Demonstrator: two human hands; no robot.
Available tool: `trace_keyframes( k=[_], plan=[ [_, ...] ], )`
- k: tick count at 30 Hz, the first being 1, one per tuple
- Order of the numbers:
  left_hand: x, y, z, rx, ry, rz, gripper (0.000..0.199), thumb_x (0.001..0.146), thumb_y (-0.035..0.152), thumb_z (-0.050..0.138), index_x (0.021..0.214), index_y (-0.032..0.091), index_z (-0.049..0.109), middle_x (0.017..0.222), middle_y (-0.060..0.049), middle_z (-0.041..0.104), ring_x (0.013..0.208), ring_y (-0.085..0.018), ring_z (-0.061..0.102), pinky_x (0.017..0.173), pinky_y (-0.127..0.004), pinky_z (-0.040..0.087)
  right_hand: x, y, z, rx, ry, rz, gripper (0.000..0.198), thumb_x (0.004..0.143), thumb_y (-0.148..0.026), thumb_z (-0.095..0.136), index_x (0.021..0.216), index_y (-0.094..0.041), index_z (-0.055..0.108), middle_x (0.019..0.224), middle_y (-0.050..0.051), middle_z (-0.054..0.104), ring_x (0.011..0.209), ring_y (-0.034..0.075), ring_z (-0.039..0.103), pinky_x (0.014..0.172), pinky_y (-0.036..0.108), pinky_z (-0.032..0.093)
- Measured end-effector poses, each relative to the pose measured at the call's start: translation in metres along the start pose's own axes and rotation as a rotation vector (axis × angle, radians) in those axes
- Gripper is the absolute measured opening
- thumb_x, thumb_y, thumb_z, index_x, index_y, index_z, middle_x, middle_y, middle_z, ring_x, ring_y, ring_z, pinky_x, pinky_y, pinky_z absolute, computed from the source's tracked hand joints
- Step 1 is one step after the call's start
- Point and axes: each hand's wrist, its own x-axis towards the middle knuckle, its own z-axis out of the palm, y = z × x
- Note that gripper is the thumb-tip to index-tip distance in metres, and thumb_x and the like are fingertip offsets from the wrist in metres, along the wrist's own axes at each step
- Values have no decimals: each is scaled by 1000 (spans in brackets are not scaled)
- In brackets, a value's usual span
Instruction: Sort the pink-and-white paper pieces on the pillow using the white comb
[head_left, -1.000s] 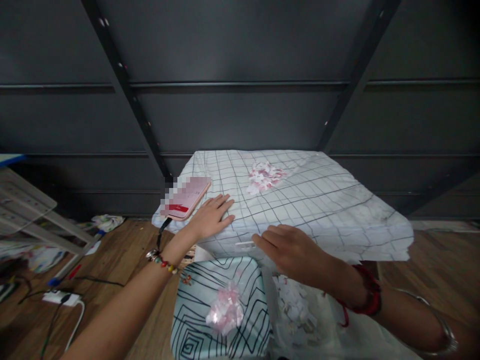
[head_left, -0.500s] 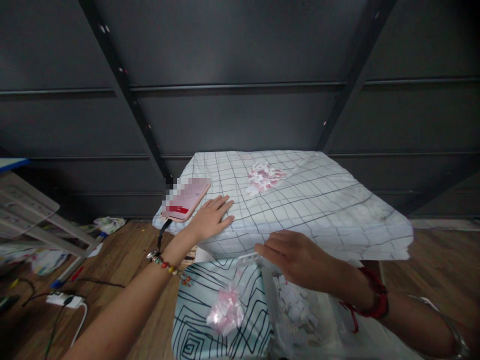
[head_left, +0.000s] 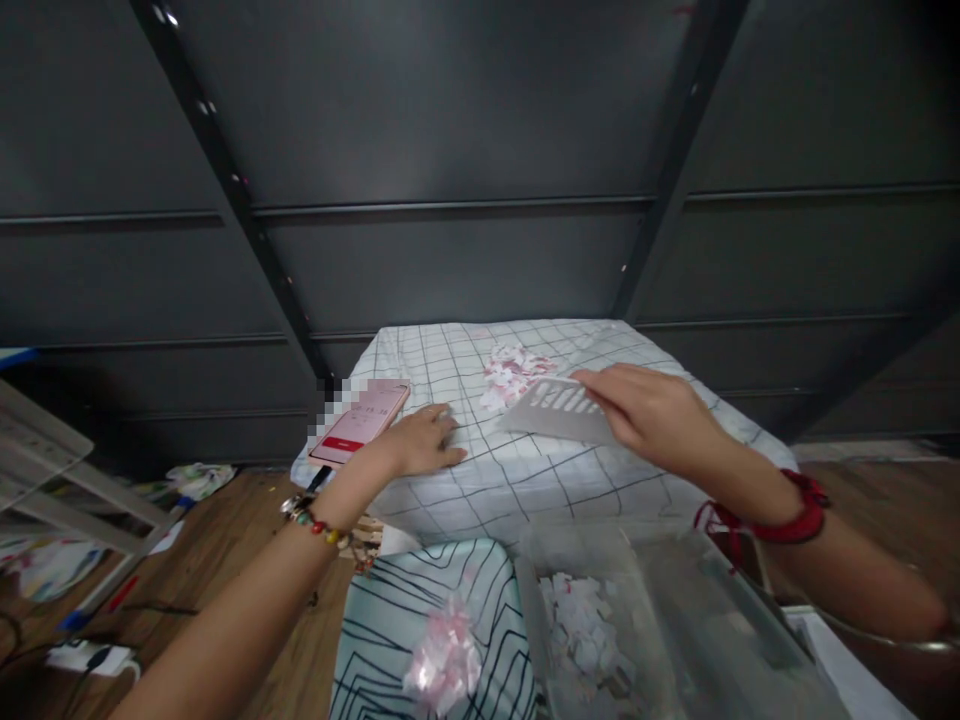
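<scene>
My left hand [head_left: 426, 440] rests on the white checked cloth [head_left: 450, 365], fingers apart and slightly bent, holding nothing. Just left of it lies a pink phone [head_left: 364, 415], its strap running toward my wrist. Above the cloth, my right hand [head_left: 645, 405] grips a thin white slotted sheet [head_left: 551, 415] by its right end, tilted, with its lower edge near or on the cloth. Behind the sheet is a loose pile of small pink and white pieces [head_left: 514, 370], partly covered by it.
In front, a clear plastic box [head_left: 570, 535] contains small white pieces [head_left: 585, 630]. Left of it, a pale-green patterned cloth surface [head_left: 375, 610] bears a shiny pink bundle [head_left: 446, 665]. A dark panelled wall [head_left: 450, 270] stands behind. A power strip [head_left: 90, 657] lies on the floor.
My right hand has moved up from the box's edge to over the checked cloth, bringing the white slotted sheet beside the pile. My left hand stays on the cloth, fingers more bent.
</scene>
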Motion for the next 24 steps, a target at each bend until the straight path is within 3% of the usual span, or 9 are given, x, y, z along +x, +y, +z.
trace_keyframes(
  k=[2,6,10,15,20,24],
  plan=[
    [13,6,-8,9,43,-8,47,89,48,34,115,16,56,136,-14,45,126,-29,40,101,-40,36,6,19,5,-51,-8,105,29,84,-12,38,101,-14,62,85,8,68,78,19,61,69,30,46],
    [40,13,-7,-13,208,-61,45,91,35,35,126,9,46,136,-18,42,123,-26,43,102,-36,35,14,38,24,-96,-23,199,30,85,-14,39,103,-12,63,88,10,68,83,20,62,70,31,45],
    [59,7,14,-38,282,-127,47,92,32,35,131,5,39,138,-18,40,127,-24,38,105,-35,31,21,38,45,-125,-81,182,32,82,-9,40,103,-14,63,88,9,69,82,19,61,68,29,44],
    [62,0,32,-10,278,-189,45,92,34,37,130,10,41,136,-16,43,124,-25,42,103,-36,33,32,31,59,-179,-140,117,35,76,-3,41,102,-14,62,86,9,68,78,18,59,66,28,41],
    [62,-1,34,-1,305,-188,43,92,35,39,127,11,45,135,-15,46,124,-26,43,102,-37,34,37,25,55,-209,-216,43,34,74,-1,42,97,-15,63,80,7,66,73,17,57,64,28,38],
    [63,-3,37,4,340,-176,41,91,36,40,124,13,48,133,-14,48,122,-24,46,102,-36,36,38,22,48,-225,-180,33,34,75,-1,42,97,-15,63,80,7,66,74,17,57,65,28,38]
  ],
)
